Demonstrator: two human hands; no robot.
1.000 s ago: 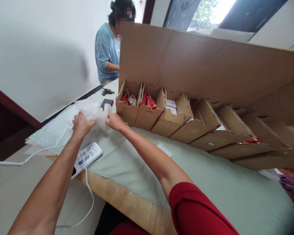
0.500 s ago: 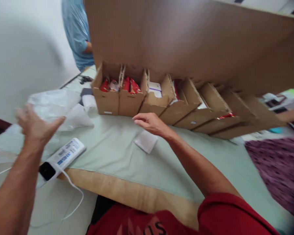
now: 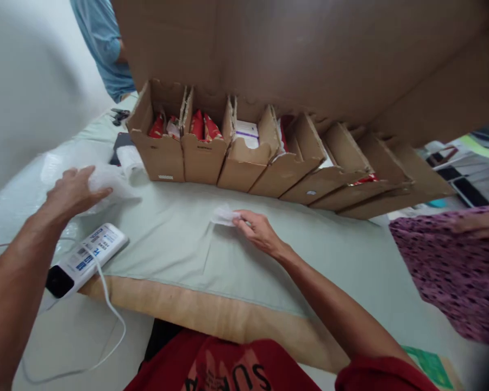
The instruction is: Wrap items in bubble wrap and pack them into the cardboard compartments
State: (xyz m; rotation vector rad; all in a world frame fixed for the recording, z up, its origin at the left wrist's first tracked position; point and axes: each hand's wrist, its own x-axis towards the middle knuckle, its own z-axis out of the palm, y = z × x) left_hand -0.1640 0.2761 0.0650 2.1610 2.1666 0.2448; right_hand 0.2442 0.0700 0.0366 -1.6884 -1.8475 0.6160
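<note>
My right hand (image 3: 258, 231) pinches a small white translucent piece of wrap (image 3: 225, 215) just above the green cloth (image 3: 179, 233), its free end pointing left. On the left, my left hand (image 3: 75, 191) lies over crumpled clear plastic wrap (image 3: 110, 182), thumb apart from the bent fingers. Some of the wrap shows between thumb and fingers; whether they grip it I cannot tell. Beside that wrap stands a small white roll (image 3: 131, 163). Below my left hand, at the table's edge, is a white power bank-like device (image 3: 100, 247) with a black end and a white cable.
A row of cardboard bins (image 3: 201, 163) runs along the back, several holding red packets (image 3: 204, 126) and one a white box (image 3: 246, 133). A tall cardboard panel (image 3: 244, 54) rises behind. A person in blue (image 3: 101, 49) is at back left; purple patterned cloth (image 3: 452, 260) lies right.
My right hand has taken hold of the small white piece that lay on the cloth and lifted it a little. My left hand has moved right and onto the clear wrap, its fingers less spread.
</note>
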